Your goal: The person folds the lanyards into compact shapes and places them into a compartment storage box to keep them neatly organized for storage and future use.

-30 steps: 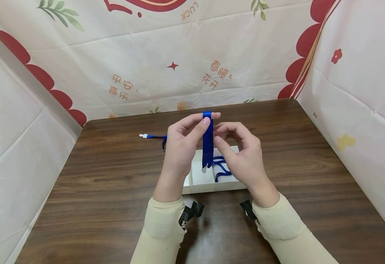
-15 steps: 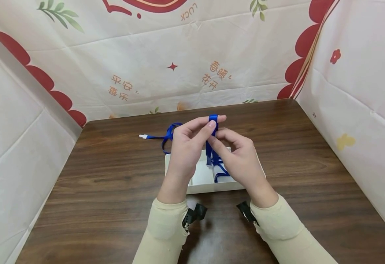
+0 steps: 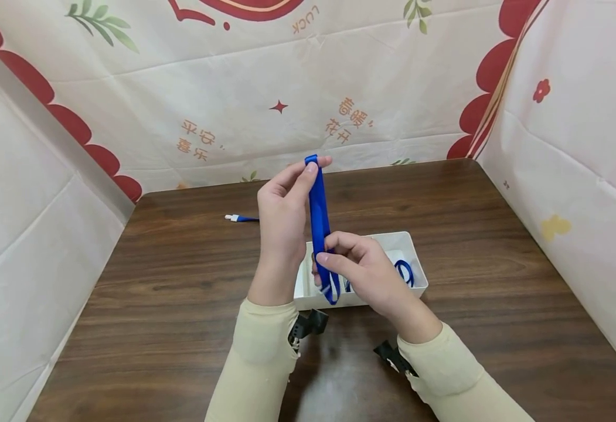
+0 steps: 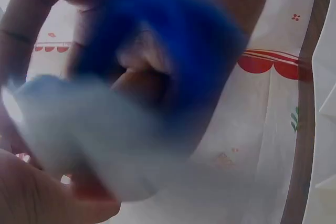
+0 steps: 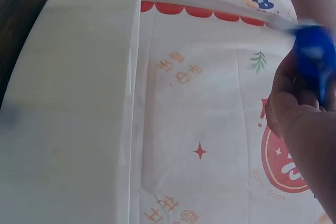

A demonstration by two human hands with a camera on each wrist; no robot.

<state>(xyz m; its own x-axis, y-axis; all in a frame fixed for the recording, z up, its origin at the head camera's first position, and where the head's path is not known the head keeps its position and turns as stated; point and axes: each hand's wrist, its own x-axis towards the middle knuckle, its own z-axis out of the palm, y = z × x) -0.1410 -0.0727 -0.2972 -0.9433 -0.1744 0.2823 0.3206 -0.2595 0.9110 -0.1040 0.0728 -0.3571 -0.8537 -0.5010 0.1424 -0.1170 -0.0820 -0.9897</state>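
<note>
A folded blue lanyard strap point(image 3: 319, 205) hangs upright between my two hands in the head view. Near its top, my left hand point(image 3: 280, 228) pinches it between thumb and index finger, the strap looped over that finger. Lower down, my right hand point(image 3: 368, 272) pinches the strap between thumb and fingers. The strap's bottom loop dangles in front of a white box point(image 3: 308, 302). In the left wrist view the strap point(image 4: 205, 45) is blurred, with a pale blurred shape in front that I cannot identify. The right wrist view shows the blue strap point(image 5: 314, 59) at the right edge.
Blue cord point(image 3: 404, 271) lies coiled in the right part of the box. Left of the hands, a blue strap end point(image 3: 247, 218) with a white clip point(image 3: 231, 217) lies on the brown wooden table point(image 3: 181, 281). Printed white cloth point(image 3: 255, 76) stands behind the table.
My left hand has risen and shifted left with the strap's top. My right hand has slid down to the strap's lower part, and the strap now hangs longer.
</note>
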